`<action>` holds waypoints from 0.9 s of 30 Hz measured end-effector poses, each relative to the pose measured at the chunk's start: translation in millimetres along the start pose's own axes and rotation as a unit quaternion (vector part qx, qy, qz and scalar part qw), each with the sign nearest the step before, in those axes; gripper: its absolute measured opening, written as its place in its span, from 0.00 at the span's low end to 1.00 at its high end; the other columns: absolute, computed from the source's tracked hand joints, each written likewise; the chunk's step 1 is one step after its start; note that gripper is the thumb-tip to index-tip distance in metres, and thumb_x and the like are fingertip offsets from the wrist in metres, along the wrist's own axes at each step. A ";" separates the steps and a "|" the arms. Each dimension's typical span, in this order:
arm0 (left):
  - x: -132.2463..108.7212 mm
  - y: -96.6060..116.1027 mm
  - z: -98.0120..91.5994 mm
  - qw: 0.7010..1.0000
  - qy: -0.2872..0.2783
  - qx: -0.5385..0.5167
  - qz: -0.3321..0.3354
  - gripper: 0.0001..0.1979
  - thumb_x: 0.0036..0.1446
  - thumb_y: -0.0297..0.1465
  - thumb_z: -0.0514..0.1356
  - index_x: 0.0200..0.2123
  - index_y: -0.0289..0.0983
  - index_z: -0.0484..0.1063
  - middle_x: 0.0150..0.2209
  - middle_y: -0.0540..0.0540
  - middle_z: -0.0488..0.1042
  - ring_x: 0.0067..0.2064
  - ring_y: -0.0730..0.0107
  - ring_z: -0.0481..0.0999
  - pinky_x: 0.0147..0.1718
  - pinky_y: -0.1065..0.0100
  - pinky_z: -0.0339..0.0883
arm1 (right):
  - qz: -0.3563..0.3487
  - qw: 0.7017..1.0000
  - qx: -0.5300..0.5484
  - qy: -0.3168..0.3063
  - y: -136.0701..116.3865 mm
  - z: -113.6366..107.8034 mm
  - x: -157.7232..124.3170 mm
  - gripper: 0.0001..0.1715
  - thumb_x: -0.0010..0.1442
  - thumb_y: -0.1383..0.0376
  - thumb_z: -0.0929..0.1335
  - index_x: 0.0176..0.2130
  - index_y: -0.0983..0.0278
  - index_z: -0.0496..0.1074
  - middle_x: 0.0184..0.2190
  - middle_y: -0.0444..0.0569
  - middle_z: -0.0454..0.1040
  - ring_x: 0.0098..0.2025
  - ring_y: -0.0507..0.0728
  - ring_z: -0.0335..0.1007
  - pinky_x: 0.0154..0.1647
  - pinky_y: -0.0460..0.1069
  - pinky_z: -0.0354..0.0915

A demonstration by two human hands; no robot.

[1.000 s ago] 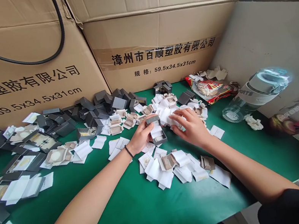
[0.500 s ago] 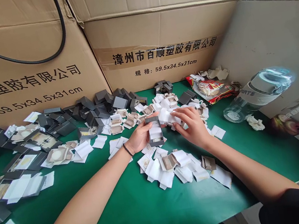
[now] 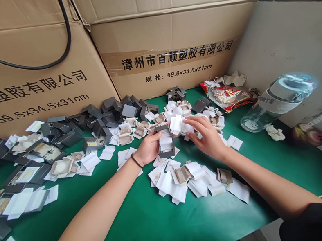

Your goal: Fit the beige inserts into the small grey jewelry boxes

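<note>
Fingers (image 3: 154, 136) of the left hand (image 3: 148, 149) grasp a small dark gray box (image 3: 167, 154) by its side, with a white paper insert (image 3: 166, 143) showing inside it, near the middle of the green desk (image 3: 130, 229). In the head view, the right hand (image 3: 208, 133) is just to the right of that box, its fingers bent at a folded white slip (image 3: 176, 124); whether they pinch it or only touch it, I cannot tell. Nearer the person, white papers (image 3: 178, 190) lie in a loose pile with some gray card inserts (image 3: 182, 174). Beyond the left hand, more dark gray boxes (image 3: 110, 104) are heaped before large printed cardboard cartons (image 3: 170, 31). On the right are a red snack packet (image 3: 228, 96), a clear bottle (image 3: 278, 99) and a crumpled tissue (image 3: 274, 132). A black wristband (image 3: 137, 161) circles the left wrist.
</note>
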State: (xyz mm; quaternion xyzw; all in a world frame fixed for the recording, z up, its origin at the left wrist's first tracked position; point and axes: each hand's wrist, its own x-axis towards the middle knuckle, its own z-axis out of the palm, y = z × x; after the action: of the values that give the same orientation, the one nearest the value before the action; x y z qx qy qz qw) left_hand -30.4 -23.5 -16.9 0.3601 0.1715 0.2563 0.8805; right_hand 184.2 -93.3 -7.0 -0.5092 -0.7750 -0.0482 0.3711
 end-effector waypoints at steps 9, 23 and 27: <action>-1.0 -1.6 1.0 0.999 -0.004 0.034 0.023 0.27 0.57 0.31 0.55 0.61 0.38 0.56 0.45 0.38 0.75 0.43 0.57 0.76 0.37 0.55 0.72 | -0.008 0.996 -0.090 -0.002 1.9 -2.3 -0.8 0.17 0.60 0.69 0.62 0.49 0.59 0.66 0.52 0.53 0.67 0.50 0.63 0.61 0.47 0.59 0.61; -0.5 -1.2 1.8 0.999 0.001 0.035 0.014 0.26 0.59 0.31 0.53 0.61 0.37 0.56 0.43 0.37 0.75 0.39 0.57 0.77 0.38 0.51 0.71 | -0.004 0.999 -0.037 0.003 -2.6 -1.6 -1.0 0.19 0.61 0.66 0.61 0.53 0.60 0.63 0.51 0.54 0.67 0.51 0.62 0.62 0.47 0.58 0.62; -1.8 -0.8 0.0 0.999 -0.039 0.020 0.003 0.27 0.58 0.31 0.53 0.61 0.37 0.55 0.44 0.36 0.75 0.38 0.58 0.78 0.38 0.50 0.70 | 0.015 0.997 -0.048 -0.053 -2.6 -0.1 -1.9 0.22 0.60 0.65 0.61 0.55 0.60 0.62 0.51 0.54 0.68 0.49 0.63 0.63 0.46 0.60 0.63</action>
State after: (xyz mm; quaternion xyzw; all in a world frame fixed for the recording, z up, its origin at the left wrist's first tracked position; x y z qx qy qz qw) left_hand -31.6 -25.1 -17.3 0.3877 0.1407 0.2413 0.8785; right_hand 182.5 -96.0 -7.3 -0.5396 -0.7829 -0.0529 0.3052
